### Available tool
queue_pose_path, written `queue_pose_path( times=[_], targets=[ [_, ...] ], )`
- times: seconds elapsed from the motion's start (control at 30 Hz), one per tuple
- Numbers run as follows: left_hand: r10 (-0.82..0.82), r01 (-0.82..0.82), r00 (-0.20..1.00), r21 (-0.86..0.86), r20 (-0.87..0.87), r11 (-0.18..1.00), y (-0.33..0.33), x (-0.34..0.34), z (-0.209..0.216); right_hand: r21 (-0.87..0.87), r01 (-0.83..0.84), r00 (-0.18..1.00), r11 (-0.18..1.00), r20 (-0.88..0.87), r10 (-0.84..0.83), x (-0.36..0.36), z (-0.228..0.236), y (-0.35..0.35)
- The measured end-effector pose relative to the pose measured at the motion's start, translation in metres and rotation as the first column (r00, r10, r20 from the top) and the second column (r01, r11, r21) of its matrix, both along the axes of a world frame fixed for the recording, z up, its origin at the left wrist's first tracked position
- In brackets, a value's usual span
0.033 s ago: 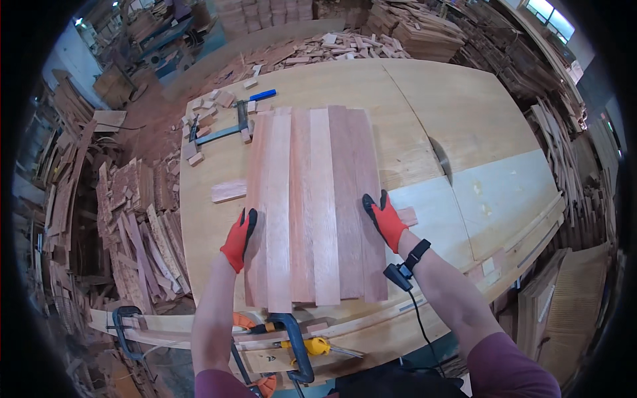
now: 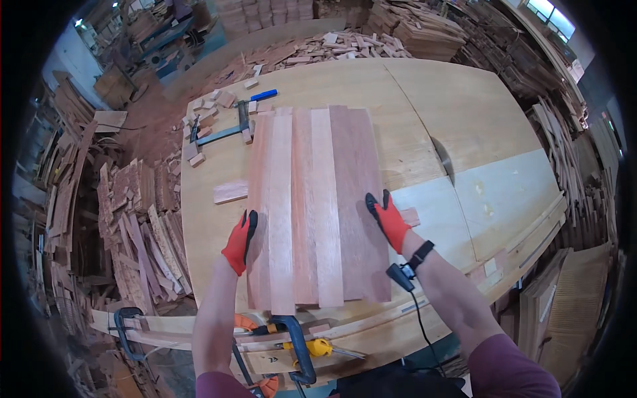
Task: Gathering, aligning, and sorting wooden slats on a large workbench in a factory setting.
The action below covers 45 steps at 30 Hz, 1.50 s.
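Several long wooden strips [image 2: 302, 212] lie side by side on the pale tabletop in front of me, in pinkish and brown tones, their ends uneven. My left hand [image 2: 240, 242], in a red glove with black fingertips, presses along the left edge of the row. Against the right edge lies my right hand [image 2: 391, 222], gloved the same way, its thumb over the outer strip and its fingers beside it. Both hands hold the row between them. The undersides of my fingers are partly hidden.
A blue-handled bar clamp [image 2: 222, 133] and small wood blocks [image 2: 206, 113] lie at the far left. A loose board piece [image 2: 230, 192] sits beside the row. Near the front edge are a blue C-clamp [image 2: 296, 345] and a yellow tool [image 2: 321, 347]. Stacked lumber [image 2: 149, 245] surrounds the table.
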<state>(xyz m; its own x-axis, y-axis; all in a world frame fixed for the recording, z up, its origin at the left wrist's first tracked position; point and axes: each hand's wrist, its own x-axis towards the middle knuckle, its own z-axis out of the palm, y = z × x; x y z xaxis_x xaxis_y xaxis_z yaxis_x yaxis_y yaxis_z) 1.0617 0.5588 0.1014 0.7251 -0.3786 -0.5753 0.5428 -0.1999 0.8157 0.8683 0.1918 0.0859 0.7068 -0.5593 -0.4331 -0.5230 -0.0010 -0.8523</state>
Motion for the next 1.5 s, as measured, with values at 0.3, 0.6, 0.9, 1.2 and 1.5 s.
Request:
queue_pose_path(
  times=[0.3, 0.6, 0.9, 1.2, 1.5],
  targets=[
    [-0.096, 0.094, 0.989, 0.030, 0.109, 0.995, -0.031, 0.022, 0.022, 0.249, -0.025, 0.990, 0.968, 0.141, -0.011, 0.019, 0.016, -0.054],
    [-0.051, 0.007, 0.979, -0.217, -0.198, 0.976, -0.042, 0.047, -0.005, 0.612, -0.104, 0.985, 0.784, 0.173, -0.004, 0.048, 0.023, -0.057],
    [-0.051, 0.028, 0.988, -0.160, -0.143, 0.987, -0.041, 0.046, 0.006, 0.530, -0.061, 0.967, 0.846, 0.242, -0.082, 0.047, 0.017, -0.054],
    [0.025, -0.211, 0.866, 0.320, 0.500, 0.924, -0.040, 0.038, 0.052, -0.120, 0.101, 0.994, 0.988, 0.048, -0.095, 0.025, 0.093, -0.056],
    [0.203, -0.066, 0.788, -0.248, 0.580, 0.966, -0.040, -0.014, 0.229, -0.055, -0.082, 0.786, 0.995, 0.610, 0.098, 0.023, 0.241, 0.000]
  ],
)
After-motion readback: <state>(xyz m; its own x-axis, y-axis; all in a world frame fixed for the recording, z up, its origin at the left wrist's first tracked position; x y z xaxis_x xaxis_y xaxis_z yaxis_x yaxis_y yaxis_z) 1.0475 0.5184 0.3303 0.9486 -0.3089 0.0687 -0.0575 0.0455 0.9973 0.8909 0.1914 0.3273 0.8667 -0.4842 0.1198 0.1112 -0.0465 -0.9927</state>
